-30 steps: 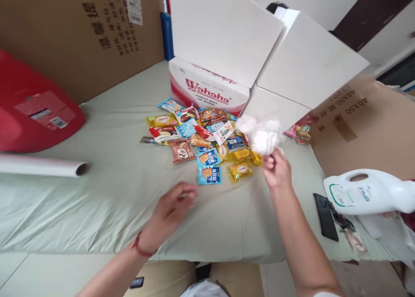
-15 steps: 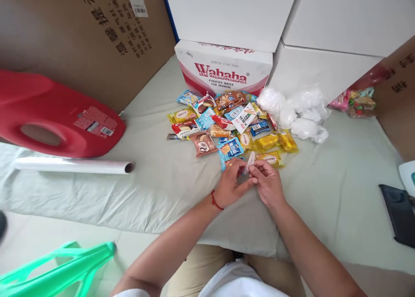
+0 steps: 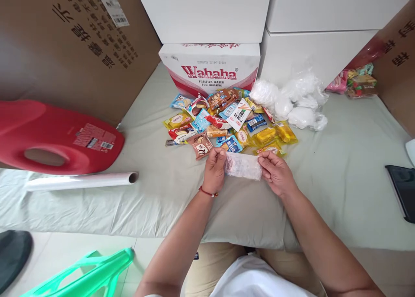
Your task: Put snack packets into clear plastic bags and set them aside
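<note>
Stretched between my two hands is a small, crinkled clear plastic bag (image 3: 243, 165), with faint reddish marks showing through it. My left hand (image 3: 215, 169) pinches its left end, a red bracelet on the wrist. The right end is gripped between the thumb and fingers of my right hand (image 3: 275, 171). Just beyond lies a pile of packaged snacks, among them a brown packet (image 3: 201, 146), a blue packet (image 3: 234, 144) and a white packet (image 3: 239, 114). Several yellow packets (image 3: 266, 135) lie at the pile's right side.
Behind the snacks stands a Wahaha water carton (image 3: 210, 70). White plastic bundles (image 3: 303, 102) sit to its right. A red jug (image 3: 81, 143) and a film roll (image 3: 81, 181) lie left. A phone (image 3: 403, 189) rests at right; a green plastic stool (image 3: 87, 273) stands below.
My hands have moved apart, drawing the crumpled plastic out flat between them. The view has shifted slightly. The snack pile looks the same.
</note>
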`<state>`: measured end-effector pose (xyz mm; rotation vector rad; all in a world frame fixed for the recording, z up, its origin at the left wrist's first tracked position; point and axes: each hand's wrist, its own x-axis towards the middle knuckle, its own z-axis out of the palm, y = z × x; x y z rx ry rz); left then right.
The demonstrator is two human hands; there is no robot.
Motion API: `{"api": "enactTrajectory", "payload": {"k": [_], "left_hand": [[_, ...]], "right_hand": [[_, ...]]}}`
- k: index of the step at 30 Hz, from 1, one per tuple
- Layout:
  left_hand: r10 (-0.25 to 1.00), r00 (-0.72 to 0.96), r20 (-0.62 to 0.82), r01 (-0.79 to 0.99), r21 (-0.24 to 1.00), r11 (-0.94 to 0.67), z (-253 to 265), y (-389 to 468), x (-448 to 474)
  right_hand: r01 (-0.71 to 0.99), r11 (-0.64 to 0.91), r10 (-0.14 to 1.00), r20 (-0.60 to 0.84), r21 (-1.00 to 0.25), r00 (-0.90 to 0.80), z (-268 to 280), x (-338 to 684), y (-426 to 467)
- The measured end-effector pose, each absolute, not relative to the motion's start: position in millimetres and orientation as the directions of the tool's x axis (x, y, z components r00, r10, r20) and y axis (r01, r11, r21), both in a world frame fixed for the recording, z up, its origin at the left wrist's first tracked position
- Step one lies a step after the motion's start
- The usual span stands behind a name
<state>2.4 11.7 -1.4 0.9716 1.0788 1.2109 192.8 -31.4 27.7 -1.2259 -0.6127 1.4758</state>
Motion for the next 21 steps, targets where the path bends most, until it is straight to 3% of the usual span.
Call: {"api": "enactTrajectory", "payload": {"k": [3,5,7,8,11,13,17,21], "left_hand": [[0.993,0.030,-0.110,-0.261,0.958,0.114,-3.1,12.0,2.0],[0.992,0.040,-0.123,-0.267,0.955,0.129,-4.4,11.2,2.8],[0.992,0.029,-0.126,-0.270,0.954,0.129,-6.3,10.8,3.5],[0.991,0.029,-0.128,-0.268,0.954,0.131,-7.5,10.9,3.6],[0.990,0.049,-0.131,-0.249,0.959,0.139,-9.3,12.0,3.2],[0.989,0.056,-0.133,-0.257,0.956,0.143,-6.8,12.6,2.8],[0.971,0.109,-0.212,-0.356,0.904,0.237,8.0,11.4,0.5],[0.955,0.201,-0.220,-0.491,0.821,0.292,20.2,6.9,-3.5]], "right_hand": [[-0.109,-0.167,0.942,-0.191,-0.980,0.276,24.4,192.7,-35.1],[0.227,0.014,0.911,0.106,-0.974,0.399,25.4,190.3,-40.6],[0.507,0.201,0.871,0.390,-0.838,0.300,27.3,185.8,-46.6],[0.581,0.284,0.868,0.463,-0.762,0.182,27.6,182.9,-48.9],[0.641,0.419,0.890,0.431,-0.643,-0.150,24.3,174.4,-50.2],[0.640,0.409,0.908,0.358,-0.651,-0.217,19.9,171.5,-48.0],[0.538,0.327,0.944,0.297,-0.777,-0.144,17.2,172.4,-46.2],[0.481,0.243,0.947,0.315,-0.842,0.072,21.8,173.0,-49.0]]}}
